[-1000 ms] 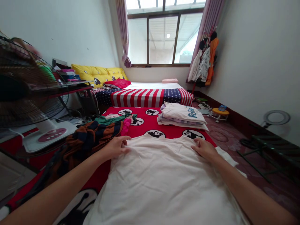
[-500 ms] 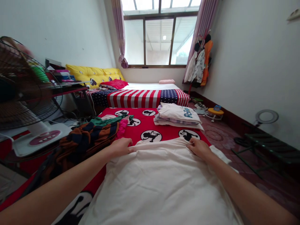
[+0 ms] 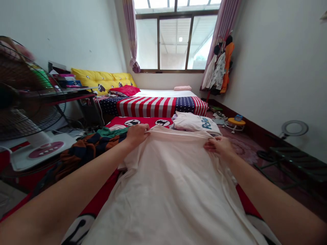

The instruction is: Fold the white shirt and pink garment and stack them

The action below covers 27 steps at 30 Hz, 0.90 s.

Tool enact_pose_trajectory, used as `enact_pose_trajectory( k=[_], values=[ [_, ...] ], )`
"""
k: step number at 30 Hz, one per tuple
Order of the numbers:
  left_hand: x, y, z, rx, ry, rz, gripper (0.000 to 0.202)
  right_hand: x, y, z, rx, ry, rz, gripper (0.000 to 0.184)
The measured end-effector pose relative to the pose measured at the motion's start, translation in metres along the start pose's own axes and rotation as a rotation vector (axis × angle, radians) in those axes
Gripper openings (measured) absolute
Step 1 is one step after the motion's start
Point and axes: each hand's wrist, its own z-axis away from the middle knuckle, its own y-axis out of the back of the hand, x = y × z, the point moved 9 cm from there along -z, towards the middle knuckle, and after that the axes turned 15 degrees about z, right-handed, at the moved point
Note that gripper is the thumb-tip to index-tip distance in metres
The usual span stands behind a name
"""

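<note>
Red blanket (image 3: 107, 194), lying beneath a white shirt (image 3: 173, 187) that extends into the foreground. The shirt is probably light, soft and limp, neither slippery nor fragile; its shoulders seem the best hold. Left hand (image 3: 138, 135) and right hand (image 3: 221, 146): each pinches cloth near one shoulder.

Daylight floods through the sliding window (image 3: 176, 43) at twelve o'clock, glaring white up high! Gloom past three around the slatted bench (image 3: 301, 161); blur on the caged fan (image 3: 27, 90) at nine; wide-angle stretch swelling the forearms (image 3: 68, 190).
</note>
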Motion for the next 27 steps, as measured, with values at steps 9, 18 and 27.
enact_pose_trajectory(
  k=[9, 18, 27],
  values=[
    [-0.036, -0.015, 0.023, 0.038, 0.01, -0.003, 0.04, 0.023, -0.014, 0.02, 0.099, 0.278, 0.066, 0.068],
    [-0.082, -0.033, 0.061, -0.376, 0.033, 0.08, 0.044, 0.024, -0.037, 0.067, 0.155, 0.525, 0.392, 0.032],
    [-0.054, -0.03, 0.071, -0.295, 0.186, 0.598, 0.04, 0.021, -0.039, 0.075, 0.153, 0.557, 0.449, 0.022]
  ],
)
